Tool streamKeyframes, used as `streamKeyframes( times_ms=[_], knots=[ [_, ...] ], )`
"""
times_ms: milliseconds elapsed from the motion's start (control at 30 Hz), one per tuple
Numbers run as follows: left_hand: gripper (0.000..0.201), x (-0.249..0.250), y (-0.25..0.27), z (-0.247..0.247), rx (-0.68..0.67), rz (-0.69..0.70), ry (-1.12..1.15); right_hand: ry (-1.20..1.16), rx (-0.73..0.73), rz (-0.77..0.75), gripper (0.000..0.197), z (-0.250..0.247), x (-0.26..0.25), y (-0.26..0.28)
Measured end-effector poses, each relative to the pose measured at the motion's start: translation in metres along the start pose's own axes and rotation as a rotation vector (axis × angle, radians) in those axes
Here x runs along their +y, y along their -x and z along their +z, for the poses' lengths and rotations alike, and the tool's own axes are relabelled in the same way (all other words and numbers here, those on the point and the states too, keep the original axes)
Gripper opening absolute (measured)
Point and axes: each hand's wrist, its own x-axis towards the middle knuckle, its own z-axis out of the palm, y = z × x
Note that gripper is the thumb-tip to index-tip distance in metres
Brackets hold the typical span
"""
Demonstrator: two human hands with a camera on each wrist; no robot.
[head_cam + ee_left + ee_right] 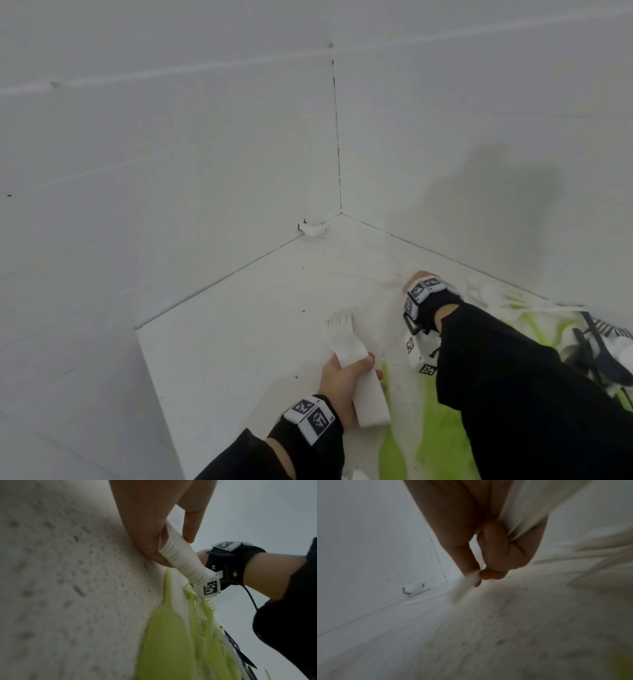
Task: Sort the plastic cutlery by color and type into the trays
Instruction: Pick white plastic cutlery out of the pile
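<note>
My left hand [356, 371] grips a stack of white forks [346, 342] by the handles, low over the white table, tines pointing away from me. In the left wrist view the thumb and fingers of that left hand [163, 545] curl round the ribbed stack of white forks [181, 562]. My right hand [419, 284] reaches further back over the table. In the right wrist view, the right hand [479, 574] pinches a white piece of cutlery [467, 582] between thumb and forefinger; it is too blurred to tell its type.
Green cutlery [442, 428] lies on the table under my right arm, with green forks [202, 615] close to the left hand. Black cutlery [599, 346] and white spoons [493, 294] lie at the right. White walls meet at a corner [340, 212]. The table's left edge [147, 363] is near.
</note>
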Motion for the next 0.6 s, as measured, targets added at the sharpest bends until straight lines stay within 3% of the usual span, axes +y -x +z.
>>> streamKeyframes(
  times_ms=[67,167,367,600],
  knots=[
    [0.016,0.002,0.001,0.002,-0.015,0.005,0.004,0.117,0.091,0.071,0.035,-0.012,0.01,0.002],
    [0.016,0.005,0.001,0.006,-0.027,0.016,0.004,0.419,0.146,-0.05,0.034,-0.026,0.022,-0.008],
    [0.015,0.014,-0.003,0.001,-0.025,0.029,-0.002,0.119,0.204,-0.186,0.035,-0.028,-0.008,-0.04],
    [0.019,0.022,-0.017,-0.014,0.007,0.019,0.019,0.308,0.079,-0.339,0.05,0.016,-0.036,-0.079]
  ],
)
